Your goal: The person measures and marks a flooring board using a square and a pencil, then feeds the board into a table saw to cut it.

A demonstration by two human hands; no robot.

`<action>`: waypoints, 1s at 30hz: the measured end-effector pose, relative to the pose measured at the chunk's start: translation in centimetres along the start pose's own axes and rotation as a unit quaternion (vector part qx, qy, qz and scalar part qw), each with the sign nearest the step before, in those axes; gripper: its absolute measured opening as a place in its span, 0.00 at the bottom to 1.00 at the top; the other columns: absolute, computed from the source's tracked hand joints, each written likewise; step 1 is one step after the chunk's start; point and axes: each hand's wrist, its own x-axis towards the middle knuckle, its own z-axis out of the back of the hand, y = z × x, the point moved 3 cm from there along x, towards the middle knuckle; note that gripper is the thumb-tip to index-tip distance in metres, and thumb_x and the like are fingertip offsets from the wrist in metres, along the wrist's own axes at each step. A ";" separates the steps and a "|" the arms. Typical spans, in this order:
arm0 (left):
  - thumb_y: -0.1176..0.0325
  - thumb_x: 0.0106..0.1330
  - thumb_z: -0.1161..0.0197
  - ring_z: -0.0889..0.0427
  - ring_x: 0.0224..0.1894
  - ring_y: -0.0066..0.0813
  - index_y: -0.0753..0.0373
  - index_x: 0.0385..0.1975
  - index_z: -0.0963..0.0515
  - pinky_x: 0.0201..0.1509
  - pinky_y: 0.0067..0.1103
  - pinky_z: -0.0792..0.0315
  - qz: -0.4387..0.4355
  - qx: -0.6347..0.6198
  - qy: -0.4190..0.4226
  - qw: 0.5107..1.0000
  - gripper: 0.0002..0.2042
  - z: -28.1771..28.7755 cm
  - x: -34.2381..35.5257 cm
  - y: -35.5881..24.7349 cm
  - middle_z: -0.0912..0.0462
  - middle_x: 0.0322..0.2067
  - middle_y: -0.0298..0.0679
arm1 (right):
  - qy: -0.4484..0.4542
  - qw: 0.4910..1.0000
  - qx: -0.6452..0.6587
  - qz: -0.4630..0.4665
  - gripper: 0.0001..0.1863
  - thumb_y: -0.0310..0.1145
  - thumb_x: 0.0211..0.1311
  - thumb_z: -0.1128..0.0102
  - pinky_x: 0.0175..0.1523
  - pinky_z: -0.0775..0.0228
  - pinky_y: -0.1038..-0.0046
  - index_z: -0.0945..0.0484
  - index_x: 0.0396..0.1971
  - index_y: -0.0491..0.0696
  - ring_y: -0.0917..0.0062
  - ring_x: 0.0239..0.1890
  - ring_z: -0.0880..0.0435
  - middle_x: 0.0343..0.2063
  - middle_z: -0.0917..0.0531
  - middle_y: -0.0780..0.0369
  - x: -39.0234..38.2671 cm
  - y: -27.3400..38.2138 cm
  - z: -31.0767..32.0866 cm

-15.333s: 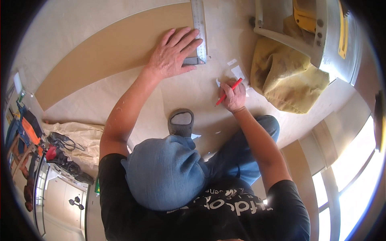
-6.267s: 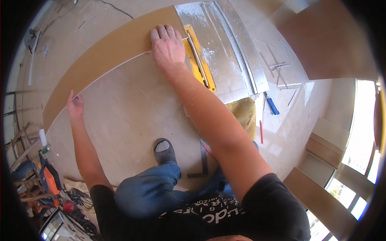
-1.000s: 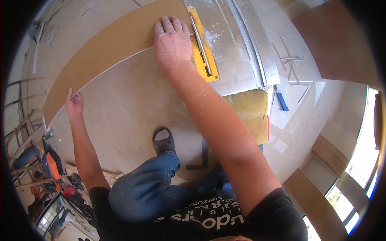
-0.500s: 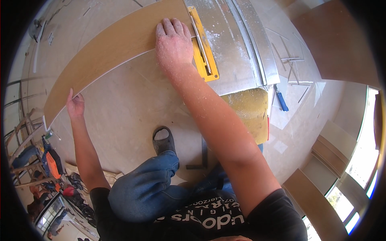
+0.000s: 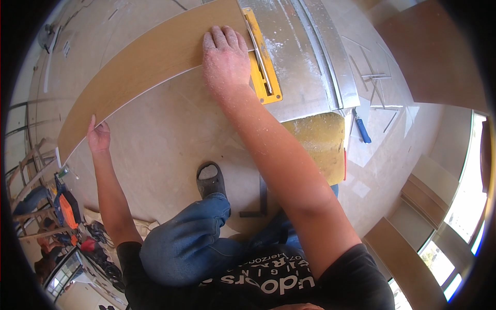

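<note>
A long wood-brown board point(image 5: 139, 57) with a white edge lies across in front of me, its right end on the metal table saw point(image 5: 294, 67). My left hand point(image 5: 98, 136) grips the near edge close to the board's left end, thumb on top, other fingers partly hidden below. Dusted white, my right hand point(image 5: 226, 57) rests flat on the board's right end, fingers stretched forward. Just right of those fingers is the saw's yellow insert point(image 5: 272, 90), with the thin blade point(image 5: 262, 59) standing in its slot beside the board's end.
A blue-handled tool point(image 5: 363, 132) lies on the floor right of the saw, near thin offcut strips point(image 5: 377, 77). Larger brown panels point(image 5: 434, 51) stand at the right. Tools and bags point(image 5: 67, 209) crowd the left side. My sandalled foot point(image 5: 210, 178) is below the board.
My right hand has shifted very slightly toward me and to the right on the board. The board and left hand have moved only a touch.
</note>
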 end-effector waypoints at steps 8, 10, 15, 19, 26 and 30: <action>0.78 0.73 0.40 0.16 0.55 0.33 0.67 0.57 0.25 0.54 0.22 0.15 -0.001 -0.001 0.002 1.000 0.15 -0.2 -0.7 0.2 0.17 0.55 0.43 | 0.020 0.999 0.019 -0.018 0.21 0.27 0.59 0.43 0.73 0.40 0.59 0.22 0.54 0.42 0.61 0.66 0.28 0.60 0.21 0.56 -0.4 0.2 0.6; 0.77 0.73 0.40 0.16 0.55 0.32 0.67 0.57 0.25 0.53 0.21 0.14 -0.007 0.005 -0.004 1.000 0.15 0.0 -0.7 0.0 0.17 0.55 0.43 | 0.001 1.000 -0.006 0.000 0.21 0.31 0.59 0.41 0.72 0.39 0.59 0.19 0.51 0.40 0.61 0.65 0.27 0.57 0.20 0.55 -0.4 0.2 0.5; 0.78 0.72 0.40 0.16 0.55 0.33 0.67 0.57 0.24 0.54 0.22 0.15 -0.003 0.000 -0.003 1.000 0.14 0.0 -1.0 0.1 0.17 0.54 0.43 | -0.007 1.000 -0.002 -0.001 0.20 0.31 0.59 0.41 0.72 0.39 0.60 0.19 0.51 0.40 0.61 0.65 0.27 0.57 0.20 0.55 -0.8 0.2 0.7; 0.78 0.72 0.40 0.16 0.55 0.32 0.67 0.56 0.24 0.54 0.22 0.15 -0.001 0.005 -0.007 1.000 0.14 0.4 -1.2 -0.1 0.17 0.54 0.43 | -0.004 1.000 0.002 -0.002 0.21 0.31 0.58 0.41 0.72 0.40 0.60 0.19 0.51 0.40 0.61 0.65 0.27 0.57 0.20 0.55 -1.0 0.4 1.0; 0.77 0.72 0.40 0.16 0.55 0.33 0.67 0.57 0.24 0.55 0.23 0.15 0.001 -0.003 -0.015 1.000 0.14 0.3 -1.6 0.1 0.17 0.55 0.43 | -0.003 1.000 -0.002 -0.002 0.21 0.31 0.58 0.41 0.72 0.40 0.60 0.20 0.52 0.40 0.61 0.65 0.27 0.57 0.20 0.55 -1.4 0.2 1.3; 0.77 0.73 0.40 0.17 0.56 0.33 0.67 0.58 0.25 0.55 0.23 0.15 -0.002 0.002 -0.016 1.000 0.15 0.3 -2.1 0.1 0.17 0.55 0.43 | 0.015 1.000 0.011 -0.009 0.22 0.29 0.59 0.42 0.73 0.40 0.59 0.21 0.54 0.41 0.61 0.66 0.28 0.59 0.21 0.55 -1.6 0.4 1.5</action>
